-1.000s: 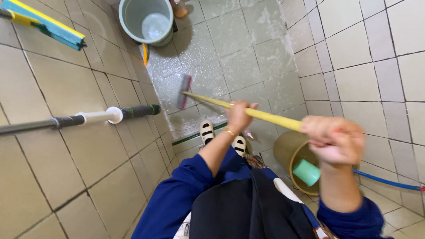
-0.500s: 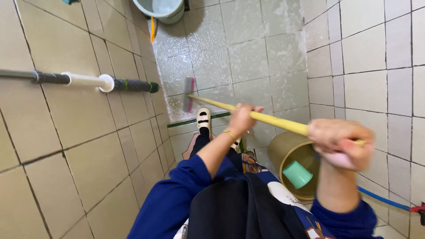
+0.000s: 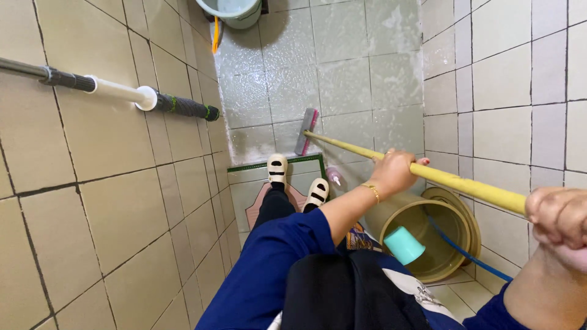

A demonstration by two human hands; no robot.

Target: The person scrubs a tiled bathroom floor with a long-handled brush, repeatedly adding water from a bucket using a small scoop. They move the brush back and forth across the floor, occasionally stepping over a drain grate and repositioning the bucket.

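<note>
Your left hand (image 3: 394, 171) is closed around the middle of the yellow broom handle (image 3: 428, 174), and your right hand (image 3: 559, 217), near at the right edge, is fisted tight on its upper end. The handle slants away to the brush head (image 3: 306, 131), which rests on the wet tiled floor (image 3: 342, 79) just beyond your sandals (image 3: 296, 180). A tan bucket (image 3: 428, 235) holding a teal cup (image 3: 403, 245) sits below the handle at the right wall.

Left hand (image 3: 391, 172) and right hand (image 3: 559, 217) both wrapped round long yellow broom handle (image 3: 465, 183) — pink-grey brush head (image 3: 306, 131) on wet tiled floor (image 3: 361, 79), frame centre. Tan round bucket (image 3: 455, 226) with teal cup (image 3: 403, 245) lower right.
</note>
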